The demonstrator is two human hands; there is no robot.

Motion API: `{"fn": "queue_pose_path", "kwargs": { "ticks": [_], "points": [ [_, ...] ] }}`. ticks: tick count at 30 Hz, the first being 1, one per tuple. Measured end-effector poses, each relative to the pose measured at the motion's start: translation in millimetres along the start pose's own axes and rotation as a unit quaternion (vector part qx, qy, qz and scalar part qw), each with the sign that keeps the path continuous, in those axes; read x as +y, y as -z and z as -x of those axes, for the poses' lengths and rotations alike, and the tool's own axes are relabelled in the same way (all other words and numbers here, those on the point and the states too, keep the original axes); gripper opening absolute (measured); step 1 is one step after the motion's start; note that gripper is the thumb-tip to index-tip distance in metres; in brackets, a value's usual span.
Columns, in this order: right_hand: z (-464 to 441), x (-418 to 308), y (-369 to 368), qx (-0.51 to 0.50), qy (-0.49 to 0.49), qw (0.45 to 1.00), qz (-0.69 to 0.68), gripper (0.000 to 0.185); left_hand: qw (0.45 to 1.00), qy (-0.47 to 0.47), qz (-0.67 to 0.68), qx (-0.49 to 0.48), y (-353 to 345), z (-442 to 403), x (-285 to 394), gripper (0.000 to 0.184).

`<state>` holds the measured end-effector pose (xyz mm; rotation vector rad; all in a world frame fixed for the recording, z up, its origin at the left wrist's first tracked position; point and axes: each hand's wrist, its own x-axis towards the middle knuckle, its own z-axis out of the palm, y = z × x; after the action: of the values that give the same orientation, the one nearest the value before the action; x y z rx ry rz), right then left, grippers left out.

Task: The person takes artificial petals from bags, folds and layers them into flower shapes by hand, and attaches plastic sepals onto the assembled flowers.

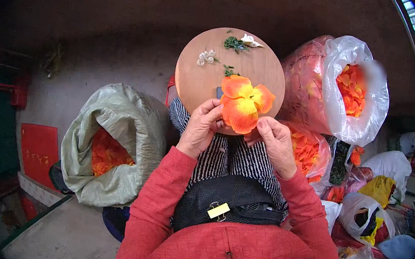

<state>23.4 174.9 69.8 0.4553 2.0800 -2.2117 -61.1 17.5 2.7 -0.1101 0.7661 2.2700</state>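
Observation:
An orange artificial flower with a yellow middle is held up between my hands, over the near edge of a round wooden tabletop. My left hand pinches its left edge between thumb and fingers. At the lower right edge, my right hand is closed with thumb and fingertips together on the petal. Farther back on the wood lie a bunch of green plastic pieces, a white piece and a small cluster of whitish bits. More green pieces lie just behind the flower.
An open woven sack with orange petals stands to the left. On the right are a large clear plastic bag of orange petals and a smaller bag. Several other bags, including a yellow one, crowd the floor there.

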Motion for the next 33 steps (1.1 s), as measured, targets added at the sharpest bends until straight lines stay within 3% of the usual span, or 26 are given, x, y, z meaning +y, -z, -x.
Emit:
{"fn": "queue_pose_path", "kwargs": {
  "ticks": [7, 13, 19, 21, 24, 28, 33],
  "points": [
    [-1.9, 2.1, -1.2, 0.002, 0.012, 0.999, 0.029, 0.029, 1.000, 0.002, 0.017, 0.012, -17.2, 14.4, 9.7, 0.016],
    [-1.3, 1.8, -0.1, 0.017, 0.001, 0.999, 0.032, 0.027, 0.996, -0.012, -0.087, 0.017, -1.2, 6.3, -7.8, 0.014],
    [-13.6, -5.0, 33.6, 0.061, 0.100, 0.980, 0.162, 0.023, 0.996, -0.030, -0.086, 0.020, -1.4, 6.4, -8.5, 0.012],
    [-16.7, -9.2, 31.1, 0.063, 0.121, 0.973, 0.188, 0.020, 0.997, -0.030, -0.074, -0.002, 5.2, 5.2, -10.4, 0.020],
    [-21.2, -3.0, 24.8, 0.059, 0.176, 0.913, 0.364, 0.014, 0.998, -0.033, -0.050, -0.031, 11.4, 4.0, -11.9, 0.023],
    [-26.4, 6.8, 22.8, 0.074, 0.257, 0.873, 0.408, 0.012, 0.997, -0.026, -0.077, 0.008, 9.4, 3.4, -11.3, 0.023],
    [-22.9, 5.6, 23.6, 0.078, 0.281, 0.863, 0.413, 0.012, 0.997, -0.043, -0.063, 0.031, -7.5, 7.3, -4.3, 0.019]
  ]
}}
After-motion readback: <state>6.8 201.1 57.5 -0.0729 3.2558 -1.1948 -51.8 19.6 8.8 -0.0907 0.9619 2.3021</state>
